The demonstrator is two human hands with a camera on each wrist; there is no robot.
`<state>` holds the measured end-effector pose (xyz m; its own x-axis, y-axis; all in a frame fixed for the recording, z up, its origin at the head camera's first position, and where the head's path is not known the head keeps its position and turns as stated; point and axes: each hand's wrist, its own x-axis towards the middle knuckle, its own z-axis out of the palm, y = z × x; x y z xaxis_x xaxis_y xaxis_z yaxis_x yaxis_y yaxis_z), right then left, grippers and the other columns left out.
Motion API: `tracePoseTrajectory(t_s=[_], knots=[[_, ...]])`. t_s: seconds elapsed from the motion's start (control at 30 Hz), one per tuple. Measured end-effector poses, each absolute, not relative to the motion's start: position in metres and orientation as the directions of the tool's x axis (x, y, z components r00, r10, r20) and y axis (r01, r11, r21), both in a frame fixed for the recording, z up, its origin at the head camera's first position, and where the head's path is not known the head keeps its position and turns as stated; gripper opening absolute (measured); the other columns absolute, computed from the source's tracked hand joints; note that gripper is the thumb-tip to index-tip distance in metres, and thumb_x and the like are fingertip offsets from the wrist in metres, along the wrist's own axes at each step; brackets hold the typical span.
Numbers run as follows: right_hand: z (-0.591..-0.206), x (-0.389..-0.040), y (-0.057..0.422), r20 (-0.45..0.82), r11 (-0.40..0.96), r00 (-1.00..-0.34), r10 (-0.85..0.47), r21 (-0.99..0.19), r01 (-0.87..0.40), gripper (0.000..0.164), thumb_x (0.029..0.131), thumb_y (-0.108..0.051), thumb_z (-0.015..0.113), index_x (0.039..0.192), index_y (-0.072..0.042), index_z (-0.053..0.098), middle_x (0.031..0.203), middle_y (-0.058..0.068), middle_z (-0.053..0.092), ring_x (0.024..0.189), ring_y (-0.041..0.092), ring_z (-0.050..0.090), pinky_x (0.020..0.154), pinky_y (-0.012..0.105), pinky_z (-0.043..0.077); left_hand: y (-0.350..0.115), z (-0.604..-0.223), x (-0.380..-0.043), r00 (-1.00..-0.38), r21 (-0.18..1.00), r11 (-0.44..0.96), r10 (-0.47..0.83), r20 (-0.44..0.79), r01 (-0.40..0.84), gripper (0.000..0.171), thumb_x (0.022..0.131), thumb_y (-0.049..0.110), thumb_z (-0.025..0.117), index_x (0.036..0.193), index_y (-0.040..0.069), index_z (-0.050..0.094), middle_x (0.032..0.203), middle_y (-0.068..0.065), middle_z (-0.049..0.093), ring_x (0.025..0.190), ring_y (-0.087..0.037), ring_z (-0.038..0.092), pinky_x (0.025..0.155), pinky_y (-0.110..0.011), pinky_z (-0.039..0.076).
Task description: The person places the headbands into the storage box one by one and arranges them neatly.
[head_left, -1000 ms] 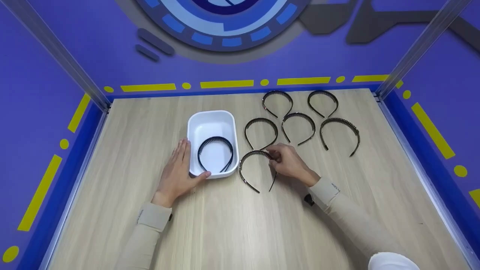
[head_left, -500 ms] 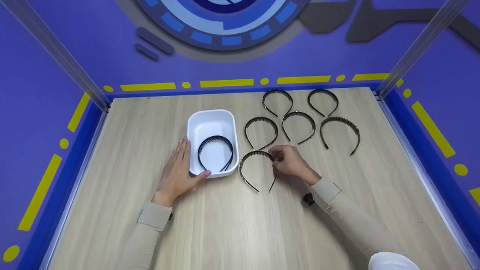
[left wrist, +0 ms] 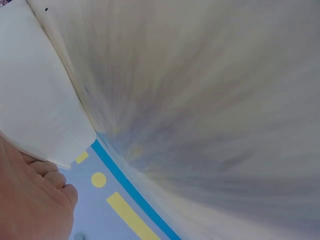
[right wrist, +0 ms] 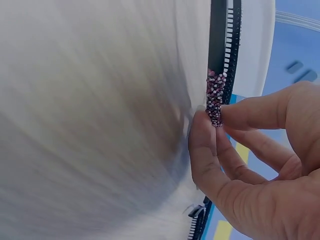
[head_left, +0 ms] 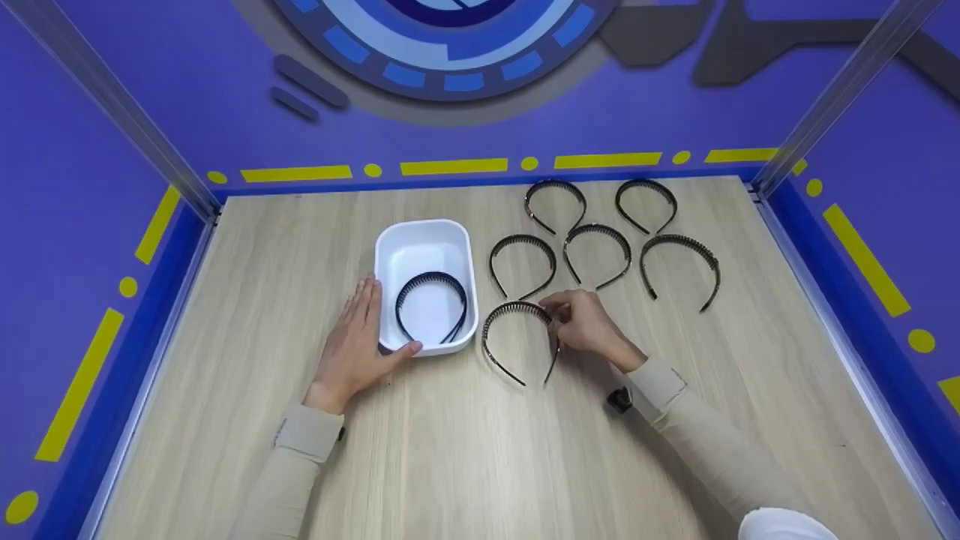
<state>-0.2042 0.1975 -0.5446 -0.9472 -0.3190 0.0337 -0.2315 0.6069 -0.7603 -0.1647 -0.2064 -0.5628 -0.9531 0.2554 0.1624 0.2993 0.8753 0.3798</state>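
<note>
Nearest, the right hand (head_left: 589,324) pinches the beaded side of a headband (head_left: 517,307) between thumb and finger, just right of the white box (head_left: 420,247); whether it is clear of the table (head_left: 450,450) is hard to tell. Since half a second ago it has shifted slightly rightward with the hand, suggesting the pinch has taken. The left hand (head_left: 352,341), fingers straight, lies against the box, which holds at least one black headband (head_left: 430,276). Beyond lie five other headbands (head_left: 523,238).
</note>
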Motion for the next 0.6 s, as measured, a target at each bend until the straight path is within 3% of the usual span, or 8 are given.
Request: tracePoseTrajectory(t_s=[0.2,0.33,0.6], knots=[[-0.541,-0.204,0.198,0.045,0.583,-0.95,-0.308,-0.78,-0.226,0.039,0.082,0.019,0.06,0.116,0.009,0.077,0.104,0.023,0.079,0.092,0.036,0.077,0.077,0.04,0.064,-0.206,-0.562,-0.164,-0.952,0.381,0.874,0.26,0.159,0.302,0.126,0.09,0.077,0.066,0.169,-0.004,0.011,0.179,-0.021,0.011,0.167,-0.032,0.009,0.138,-0.044,0.013],[-0.536,-0.204,0.198,0.052,0.571,-0.949,-0.312,-0.788,-0.231,0.038,0.084,0.019,0.06,0.117,0.009,0.077,0.106,0.025,0.078,0.095,0.04,0.077,0.082,0.048,0.067,-0.206,-0.561,-0.164,-0.953,0.381,0.874,0.26,0.157,0.301,0.125,0.09,0.077,0.066,0.169,-0.003,0.011,0.178,-0.021,0.012,0.167,-0.032,0.009,0.138,-0.044,0.013],[-0.522,-0.208,0.198,0.014,0.549,-0.955,-0.297,-0.816,-0.182,0.041,0.084,0.018,0.06,0.12,0.008,0.076,0.11,0.024,0.077,0.096,0.04,0.077,0.073,0.027,0.063,-0.205,-0.561,-0.164,-0.955,0.387,0.874,0.254,0.153,0.294,0.126,0.09,0.078,0.065,0.169,-0.003,0.011,0.179,-0.021,0.011,0.167,-0.033,0.01,0.138,-0.046,0.014]])
